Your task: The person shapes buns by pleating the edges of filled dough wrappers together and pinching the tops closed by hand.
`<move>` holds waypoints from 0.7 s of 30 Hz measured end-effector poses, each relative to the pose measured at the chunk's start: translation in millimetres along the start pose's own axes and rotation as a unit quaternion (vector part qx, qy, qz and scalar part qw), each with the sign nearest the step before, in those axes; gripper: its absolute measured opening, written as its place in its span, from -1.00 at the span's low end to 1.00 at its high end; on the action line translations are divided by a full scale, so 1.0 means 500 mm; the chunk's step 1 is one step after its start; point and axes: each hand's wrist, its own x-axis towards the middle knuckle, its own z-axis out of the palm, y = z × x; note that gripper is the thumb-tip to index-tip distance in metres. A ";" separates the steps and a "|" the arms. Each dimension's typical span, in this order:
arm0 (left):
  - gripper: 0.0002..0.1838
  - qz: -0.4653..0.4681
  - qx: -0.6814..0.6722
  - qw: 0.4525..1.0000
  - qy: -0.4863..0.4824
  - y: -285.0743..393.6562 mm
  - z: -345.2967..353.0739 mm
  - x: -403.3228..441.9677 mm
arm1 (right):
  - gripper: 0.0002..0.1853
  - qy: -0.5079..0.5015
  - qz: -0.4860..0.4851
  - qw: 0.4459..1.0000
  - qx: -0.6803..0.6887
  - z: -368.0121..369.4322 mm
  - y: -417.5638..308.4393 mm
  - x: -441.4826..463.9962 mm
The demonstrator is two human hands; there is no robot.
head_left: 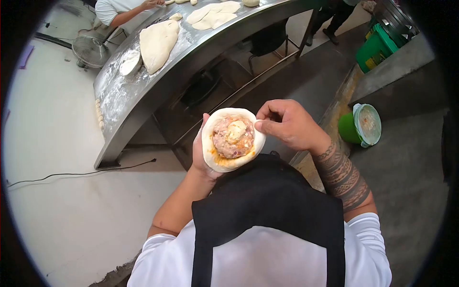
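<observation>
A round dough wrapper (217, 163) rests on my left hand (199, 153), whose palm and fingers are mostly hidden beneath it. In its middle lies a mound of pinkish minced meat filling (221, 138), topped by a pale yellowish lump (236, 130). Orange juice stains the inside of the dough. My right hand (284, 122) pinches the wrapper's right rim between thumb and forefinger, the other fingers curled in. Both hands are in front of my black apron (267, 191), well above the floor.
Ahead stands a floured metal table (112, 103) with a large dough slab (158, 45), flat dough pieces (213, 15) and a bowl (130, 64). Another person's arm (131, 15) reaches over its far side. A green bucket (350, 128) sits right; a cable (71, 174) crosses the floor.
</observation>
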 end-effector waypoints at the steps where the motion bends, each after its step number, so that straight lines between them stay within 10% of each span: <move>1: -0.26 -0.009 -0.003 1.000 -0.003 -0.001 -0.001 0.000 | -0.81 -0.019 -0.001 1.000 0.005 -0.002 0.002 0.001; 12: -0.33 0.096 0.042 0.992 0.065 -0.028 -0.013 -0.013 | -0.79 0.043 -0.033 0.996 0.067 0.047 0.040 0.018; 21: -0.25 0.109 0.086 0.989 -0.045 0.007 0.026 -0.054 | -0.82 0.091 0.060 0.923 0.368 0.080 0.024 0.030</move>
